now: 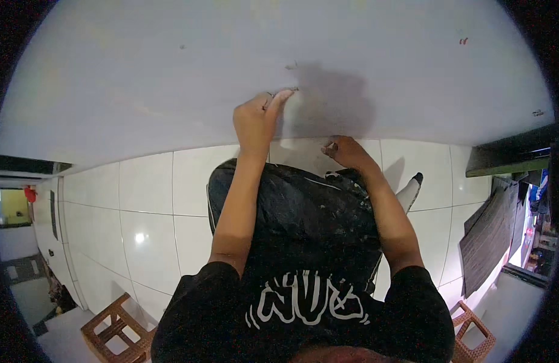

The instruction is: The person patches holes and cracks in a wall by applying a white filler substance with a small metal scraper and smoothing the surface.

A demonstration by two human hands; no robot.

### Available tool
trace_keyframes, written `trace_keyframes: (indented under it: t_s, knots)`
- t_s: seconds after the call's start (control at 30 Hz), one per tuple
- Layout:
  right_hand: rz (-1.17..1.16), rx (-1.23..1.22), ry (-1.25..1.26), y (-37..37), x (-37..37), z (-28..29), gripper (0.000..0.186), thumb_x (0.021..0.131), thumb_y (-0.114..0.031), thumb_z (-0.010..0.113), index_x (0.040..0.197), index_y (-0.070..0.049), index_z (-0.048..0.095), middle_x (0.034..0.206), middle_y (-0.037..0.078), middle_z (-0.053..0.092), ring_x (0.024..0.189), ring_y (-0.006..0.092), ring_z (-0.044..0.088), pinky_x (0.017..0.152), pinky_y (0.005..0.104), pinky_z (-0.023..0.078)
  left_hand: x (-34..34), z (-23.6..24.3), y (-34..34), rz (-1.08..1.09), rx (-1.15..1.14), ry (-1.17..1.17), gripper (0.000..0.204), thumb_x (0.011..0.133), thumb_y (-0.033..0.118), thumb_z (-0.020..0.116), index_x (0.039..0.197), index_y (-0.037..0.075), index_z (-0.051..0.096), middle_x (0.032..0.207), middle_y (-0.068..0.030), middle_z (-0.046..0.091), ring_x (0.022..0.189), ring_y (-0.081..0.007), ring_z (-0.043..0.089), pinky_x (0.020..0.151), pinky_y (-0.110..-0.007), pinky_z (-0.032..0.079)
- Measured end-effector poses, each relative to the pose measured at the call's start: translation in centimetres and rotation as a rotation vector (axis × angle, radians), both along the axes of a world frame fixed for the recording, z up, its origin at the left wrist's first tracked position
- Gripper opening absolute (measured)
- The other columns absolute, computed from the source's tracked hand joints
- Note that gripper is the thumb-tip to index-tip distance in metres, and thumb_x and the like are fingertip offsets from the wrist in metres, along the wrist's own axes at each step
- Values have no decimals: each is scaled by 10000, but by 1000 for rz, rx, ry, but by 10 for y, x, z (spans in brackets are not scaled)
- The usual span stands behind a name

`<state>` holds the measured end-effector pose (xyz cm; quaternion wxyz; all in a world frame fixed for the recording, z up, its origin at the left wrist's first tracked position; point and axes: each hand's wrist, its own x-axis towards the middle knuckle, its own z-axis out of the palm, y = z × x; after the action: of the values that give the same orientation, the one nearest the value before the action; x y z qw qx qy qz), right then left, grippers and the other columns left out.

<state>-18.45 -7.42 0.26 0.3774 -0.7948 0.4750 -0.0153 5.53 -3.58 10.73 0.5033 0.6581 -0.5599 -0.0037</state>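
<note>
My left hand (pixel 254 124) is raised to the pale grey wall (pixel 231 66), fingers curled and thumb stretched along the surface. The thumb tip meets a small dark mark (pixel 296 89) on the wall; whether anything sits inside the curled fingers is hidden. Low by the wall's foot, above my right knee, my right hand (pixel 348 151) is closed with thumb and fingers drawn together. Anything it pinches is too small to make out. Dark trousers (pixel 297 206) with pale smears cover my bent legs.
White floor tiles (pixel 149 193) run along the wall. Woven brown stools (pixel 113 330) stand behind me on both sides. A grey mat (pixel 491 236) lies at the right beside a doorway. My socked foot (pixel 409 193) sticks out to the right. Another small scuff (pixel 291 66) shows higher on the wall.
</note>
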Motion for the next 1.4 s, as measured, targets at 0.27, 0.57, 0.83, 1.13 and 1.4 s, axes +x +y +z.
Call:
trace_keyframes:
  t_s: [0.27,0.57,0.83,1.13,1.4]
  knots:
    - [30,-134,-46,-5,-14,-28,366,909,-370,638,1038,-29,666,894,170,692,815,327,655,749,425,506,-10,14,1,29,7,-50,558,811,408,758,509,17,497,462,-146,366,424,-284,282,420,-352,303]
    - [5,-75,-74,-3,-15,-16,396,911,-369,634,1040,5,658,948,196,687,878,344,651,797,434,505,-17,-4,-2,10,-50,-188,574,809,417,757,505,29,463,453,-113,345,401,-238,300,412,-345,299]
    - [27,-23,8,-3,-7,3,410,914,-379,635,1070,-1,657,924,198,691,850,320,659,789,428,506,-10,-10,3,12,117,-6,578,799,390,781,502,10,462,455,-120,344,427,-184,264,418,-347,281]
    - [-9,9,15,-3,-9,-2,435,911,-410,629,1091,-15,655,949,197,687,894,344,655,819,440,503,-12,-4,4,-12,147,-63,553,805,397,776,532,-16,530,463,-101,407,445,-163,292,425,-334,302]
    - [49,-100,-6,-6,-20,-34,398,898,-387,644,1043,-16,662,970,201,681,908,335,653,813,432,504,-25,8,-7,-42,39,145,610,796,390,785,500,-10,432,462,-90,283,467,-186,220,417,-337,255]
